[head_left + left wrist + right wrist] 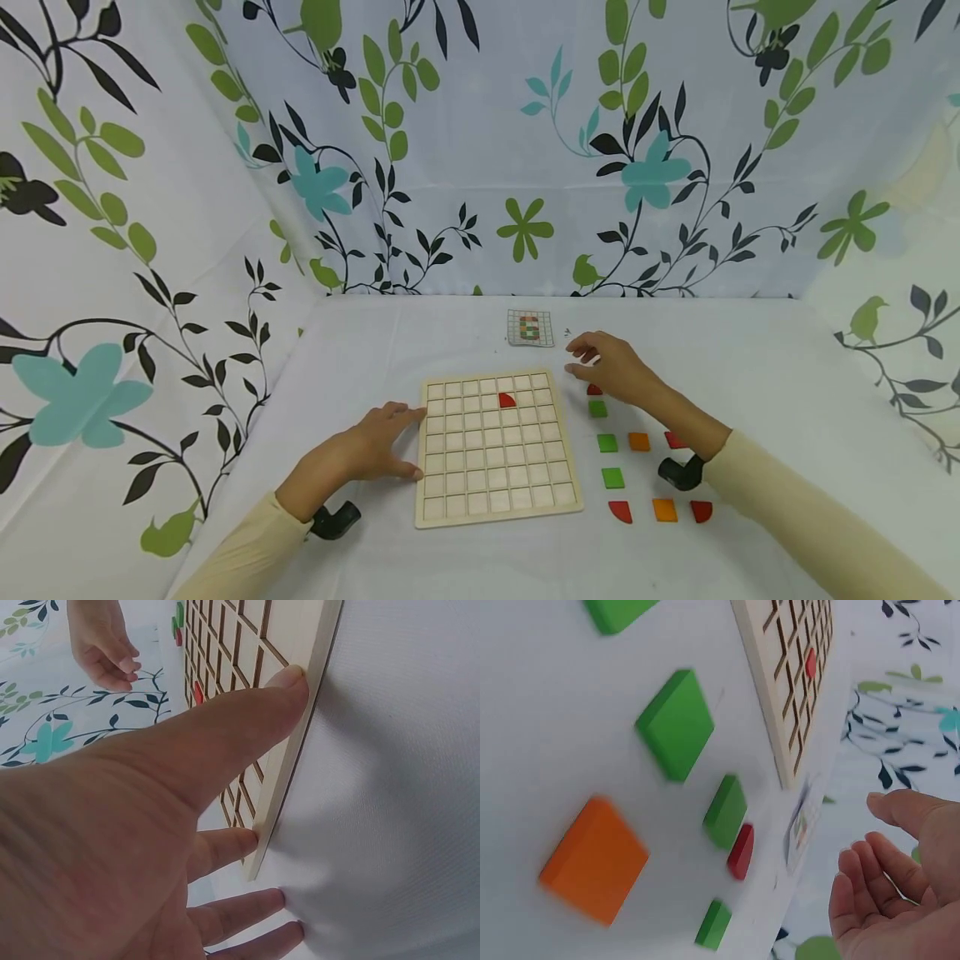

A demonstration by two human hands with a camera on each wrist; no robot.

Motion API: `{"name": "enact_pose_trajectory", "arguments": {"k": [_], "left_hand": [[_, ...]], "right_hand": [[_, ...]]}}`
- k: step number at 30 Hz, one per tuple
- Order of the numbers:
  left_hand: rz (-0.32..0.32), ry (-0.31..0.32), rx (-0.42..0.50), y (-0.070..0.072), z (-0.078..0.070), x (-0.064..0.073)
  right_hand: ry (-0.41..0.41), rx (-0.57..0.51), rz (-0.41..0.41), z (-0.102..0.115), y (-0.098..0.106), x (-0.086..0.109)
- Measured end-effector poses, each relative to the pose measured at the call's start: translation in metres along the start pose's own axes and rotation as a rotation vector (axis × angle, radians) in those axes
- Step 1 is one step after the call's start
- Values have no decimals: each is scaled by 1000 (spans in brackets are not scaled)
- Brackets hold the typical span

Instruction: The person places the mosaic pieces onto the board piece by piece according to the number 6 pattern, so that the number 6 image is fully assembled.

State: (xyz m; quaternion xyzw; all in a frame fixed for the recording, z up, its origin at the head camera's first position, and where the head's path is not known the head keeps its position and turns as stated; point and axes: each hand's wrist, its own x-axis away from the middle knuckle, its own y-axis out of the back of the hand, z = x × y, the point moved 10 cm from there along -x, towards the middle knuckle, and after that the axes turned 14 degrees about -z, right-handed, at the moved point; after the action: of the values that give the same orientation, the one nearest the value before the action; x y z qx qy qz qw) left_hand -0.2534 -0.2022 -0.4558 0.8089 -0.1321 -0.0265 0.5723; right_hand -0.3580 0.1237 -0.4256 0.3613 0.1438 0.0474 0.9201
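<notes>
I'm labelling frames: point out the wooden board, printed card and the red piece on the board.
Wooden board (496, 457), head view, bare square near its middle.
Printed card (529, 328), head view, its coloured pattern.
Red piece (507, 401), head view, its upper face.

Board (499, 450) mid-table (375, 333). One piece (507, 400) in it: second row from back edge, third column from right. Card (530, 328) between board's back edge and table's back edge, behind board's back right corner area. Loose tiles (613, 477) all right of board: one front-to-back file along its right edge, others further right; front row of three about level with board's front right corner. Left hand (378, 443) at board's left edge, thumb on rim. Right hand (618, 367) over table, off board's back right corner, right of card.
</notes>
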Motion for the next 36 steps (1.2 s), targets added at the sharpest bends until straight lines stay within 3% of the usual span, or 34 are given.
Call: {"name": "enact_pose_trajectory", "arguments": {"k": [8,18,25,36], "left_hand": [[5,13,16,0,-1,1],[2,-2,1,0,-3,2],[-6,-3,1,3,-6,2],[1,17,-5,1,-2,0]], "right_hand": [[-76,-3,-31,-41,25,10],[-185,-43,25,-90,31,27],[-197,-41,41,-100,31,31],[-106,68,41,-97,24,30]]}}
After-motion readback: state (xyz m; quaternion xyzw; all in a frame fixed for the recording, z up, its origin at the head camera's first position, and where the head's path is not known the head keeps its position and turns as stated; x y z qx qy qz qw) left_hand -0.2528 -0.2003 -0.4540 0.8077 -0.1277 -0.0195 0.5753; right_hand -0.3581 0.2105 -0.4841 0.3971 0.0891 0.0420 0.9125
